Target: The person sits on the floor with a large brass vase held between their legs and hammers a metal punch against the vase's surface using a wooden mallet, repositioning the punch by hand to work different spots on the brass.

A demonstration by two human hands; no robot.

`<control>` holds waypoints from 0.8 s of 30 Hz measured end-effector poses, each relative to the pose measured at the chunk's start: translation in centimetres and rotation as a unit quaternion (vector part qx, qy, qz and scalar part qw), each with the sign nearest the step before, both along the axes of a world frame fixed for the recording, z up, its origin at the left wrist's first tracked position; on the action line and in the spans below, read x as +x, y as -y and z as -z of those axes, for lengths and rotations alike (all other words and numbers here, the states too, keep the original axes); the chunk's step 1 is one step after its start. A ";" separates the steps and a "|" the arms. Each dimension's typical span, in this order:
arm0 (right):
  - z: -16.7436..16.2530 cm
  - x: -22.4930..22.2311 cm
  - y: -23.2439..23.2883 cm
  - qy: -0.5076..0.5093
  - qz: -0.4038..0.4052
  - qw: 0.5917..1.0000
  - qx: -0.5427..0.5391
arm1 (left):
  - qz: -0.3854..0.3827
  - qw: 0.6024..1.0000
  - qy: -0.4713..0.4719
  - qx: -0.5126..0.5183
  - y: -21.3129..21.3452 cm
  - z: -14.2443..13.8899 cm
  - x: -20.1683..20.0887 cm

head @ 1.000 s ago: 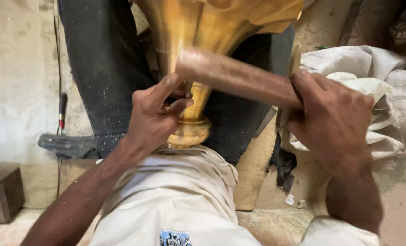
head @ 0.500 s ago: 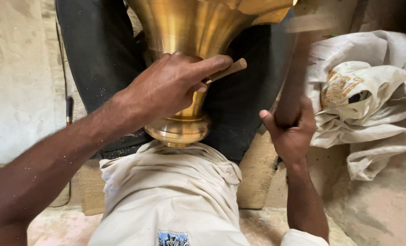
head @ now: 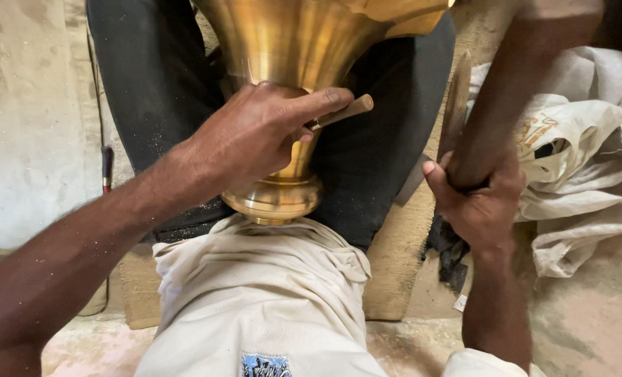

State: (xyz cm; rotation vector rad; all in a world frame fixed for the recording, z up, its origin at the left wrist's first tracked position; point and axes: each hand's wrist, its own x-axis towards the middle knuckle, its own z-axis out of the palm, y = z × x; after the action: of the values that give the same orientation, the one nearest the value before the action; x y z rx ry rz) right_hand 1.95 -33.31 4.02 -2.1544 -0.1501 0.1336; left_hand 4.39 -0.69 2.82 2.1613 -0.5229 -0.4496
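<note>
Dusty floor (head: 590, 328) lies under everything, pale and gritty, with a light wall off to the left. Nearest the camera is the person's cream cloth (head: 269, 300), spread over the lap below both hands. Resting against it is the round foot of a big shiny brass vase (head: 290, 42), which flares wide as it goes away from the body.

The left hand (head: 255, 139) is closed around the thin neck of the vase. It also pinches a small wooden stick (head: 346, 110), which pokes out to the right past the fingertips. The right hand (head: 482, 199) is shut tight around a thick brown wooden handle (head: 506, 105) that rises up and out of view.

A second ago that handle lay across the vase, above the left hand. Now it stands up on the right side, well apart from the vase, and the left hand has slid over the neck. That looks like a pause between hits.

Right of the right hand sits a heap of white sacks (head: 576, 167). Behind the vase is a dark cloth (head: 150, 84).
</note>
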 end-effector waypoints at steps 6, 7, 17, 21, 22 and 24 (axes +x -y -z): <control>-2.1 1.4 -0.7 0.039 -0.035 0.994 -0.097 | -0.041 0.998 0.045 -0.005 -0.3 1.0 -1.1; -2.8 1.6 -0.7 0.060 -0.087 0.983 -0.149 | -0.052 0.996 0.065 -0.014 -0.1 1.2 -1.5; -8.7 8.1 -3.3 0.203 -0.314 0.858 -0.353 | -0.284 0.941 0.122 -0.137 1.9 1.9 -5.3; -11.3 8.3 -5.2 0.167 -0.366 0.790 -0.463 | -0.350 0.909 0.130 -0.182 2.7 2.3 -6.7; -12.1 8.4 -5.4 0.184 -0.378 0.769 -0.482 | -0.358 0.908 0.132 -0.174 2.8 2.6 -6.9; -13.3 8.2 -5.9 0.187 -0.394 0.743 -0.508 | -0.375 0.904 0.133 -0.157 2.8 3.0 -7.2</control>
State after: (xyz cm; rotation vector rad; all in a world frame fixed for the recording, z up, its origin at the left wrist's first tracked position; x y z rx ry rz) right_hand 10.15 -27.41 17.29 -3.0123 -1.5527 0.3168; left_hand -2.78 -3.48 -0.22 1.9270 0.1190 0.3387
